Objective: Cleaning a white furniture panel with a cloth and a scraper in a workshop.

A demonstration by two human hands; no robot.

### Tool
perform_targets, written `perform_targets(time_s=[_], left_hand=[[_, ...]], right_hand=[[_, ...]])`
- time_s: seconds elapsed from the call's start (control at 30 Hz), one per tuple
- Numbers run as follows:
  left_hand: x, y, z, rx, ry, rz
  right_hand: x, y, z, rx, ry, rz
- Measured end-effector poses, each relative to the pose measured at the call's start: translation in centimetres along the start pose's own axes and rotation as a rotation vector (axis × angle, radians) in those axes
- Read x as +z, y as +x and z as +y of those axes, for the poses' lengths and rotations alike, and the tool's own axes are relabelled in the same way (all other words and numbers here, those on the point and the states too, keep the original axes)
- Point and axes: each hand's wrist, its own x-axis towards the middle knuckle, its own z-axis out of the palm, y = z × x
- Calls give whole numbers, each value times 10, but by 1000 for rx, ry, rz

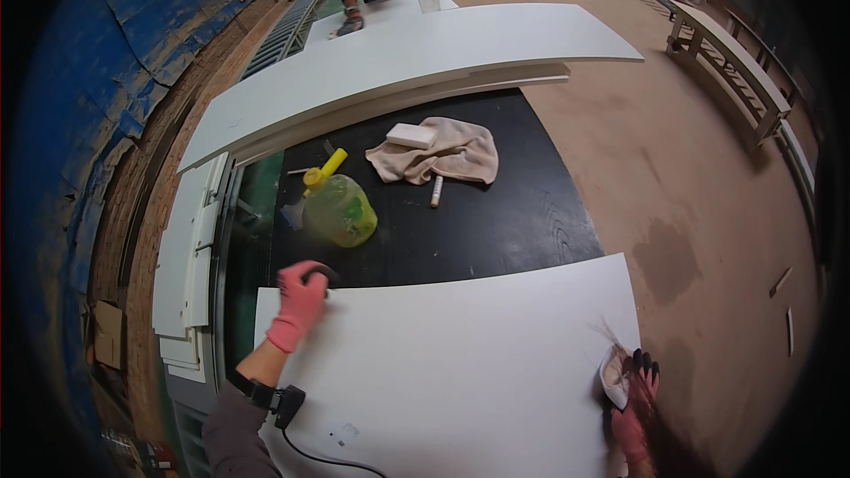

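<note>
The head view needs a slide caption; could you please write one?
Pink-gloved left hand and right hand at a white panel's edges, with yellow-capped bottle and beige cloth beyond.

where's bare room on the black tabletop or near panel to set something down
Black tabletop: patch between cloth, near white panel and right edge. Panel: its middle, between left hand and right hand. Crowded: tabletop's left, around the yellow-topped bottle.

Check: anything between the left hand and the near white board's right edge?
The right hand and a pale bunched item are, at that edge. Nothing else visible stands between there and the left hand on the white board; the cable is nearer the person.
</note>
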Motion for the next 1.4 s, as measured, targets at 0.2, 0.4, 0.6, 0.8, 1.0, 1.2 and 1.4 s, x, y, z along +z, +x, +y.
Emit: perform_targets(time_s=[0.2, 0.4, 0.6, 0.8, 1.0, 1.2, 1.4], left_hand=[[-8, 139, -69, -192, -265, 194], [39, 179, -122, -282, -120, 148], [21, 173, -103, -323, 154, 36], [-31, 173, -141, -381, 165, 496], [-130, 163, -166, 120, 81, 462], [-156, 47, -109, 539, 462, 262], [-143, -64, -36, 675, 314, -53]], right_hand=[[10, 3, -28, 94, -40, 117], [6, 7, -57, 47, -87, 208], [3, 3, -61, 138, -72, 232], [16, 10, -53, 127, -112, 204], [17, 12, -57, 117, -79, 224], [19, 4, -51, 164, -75, 221], [50, 14, -8, 387, 715, 446]])
